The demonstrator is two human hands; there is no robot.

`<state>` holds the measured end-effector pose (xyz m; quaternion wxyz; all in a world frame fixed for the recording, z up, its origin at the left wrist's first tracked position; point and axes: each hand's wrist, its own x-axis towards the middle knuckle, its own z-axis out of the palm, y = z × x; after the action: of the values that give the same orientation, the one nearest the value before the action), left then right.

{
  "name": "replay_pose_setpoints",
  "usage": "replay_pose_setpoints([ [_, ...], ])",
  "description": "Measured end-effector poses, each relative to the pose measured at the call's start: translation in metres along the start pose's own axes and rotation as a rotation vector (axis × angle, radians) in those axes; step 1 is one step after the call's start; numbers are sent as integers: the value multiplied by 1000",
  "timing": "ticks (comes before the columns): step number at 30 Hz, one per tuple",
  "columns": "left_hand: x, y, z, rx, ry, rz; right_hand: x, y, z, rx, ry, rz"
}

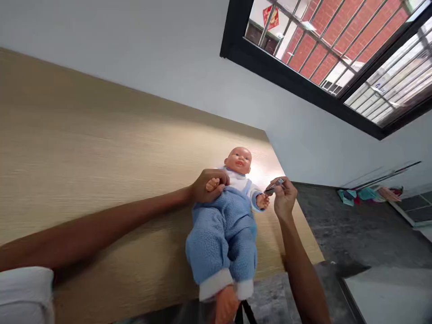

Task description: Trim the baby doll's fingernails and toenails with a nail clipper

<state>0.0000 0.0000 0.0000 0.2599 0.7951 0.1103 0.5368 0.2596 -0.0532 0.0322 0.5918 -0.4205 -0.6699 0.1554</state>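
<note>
A baby doll (226,220) in a light blue fleece romper with white sleeves and cuffs lies on its back on the wooden table (101,148). Its head points away from me and its bare foot towards me. My left hand (209,183) is closed around the doll's arm, with the small doll hand poking out by my thumb. Between the fingers of my right hand (284,195) is a small silver nail clipper (274,185). Its tip is close to the fingers of the doll's other hand (262,201); whether they touch, I cannot tell.
The table's right edge (297,211) runs just beyond my right hand, with dark grey floor (334,225) below. A white wall and a barred window (317,49) stand behind. Coloured cloths (369,194) lie on the floor far right.
</note>
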Motion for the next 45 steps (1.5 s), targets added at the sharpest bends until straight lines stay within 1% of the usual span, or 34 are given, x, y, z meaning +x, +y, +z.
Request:
replay_pose_setpoints([
  [7, 0, 0, 0, 10, -10, -30, -4, -4, -4, -62, -45, -35],
  [12, 2, 1, 3, 7, -12, -37, -4, -4, -7, -96, -44, -56],
  [23, 1, 1, 3, 6, -4, -46, -4, -10, -2, -76, -32, -17],
  [26, 0, 1, 2, 0, 1, -49, -4, -9, 3, -58, 12, 6],
  [30, -1, 0, 3, 12, 9, -51, -5, -8, 7, -30, 117, 17],
  [35, -1, 1, 5, 34, 33, -68, -11, -6, 8, -62, 264, -51],
  [40, -3, 2, 8, 72, 70, -112, -17, -4, 12, -106, 290, -63],
  [45, 0, -5, 8, 116, 102, -156, -10, -12, 16, -67, 317, -40],
])
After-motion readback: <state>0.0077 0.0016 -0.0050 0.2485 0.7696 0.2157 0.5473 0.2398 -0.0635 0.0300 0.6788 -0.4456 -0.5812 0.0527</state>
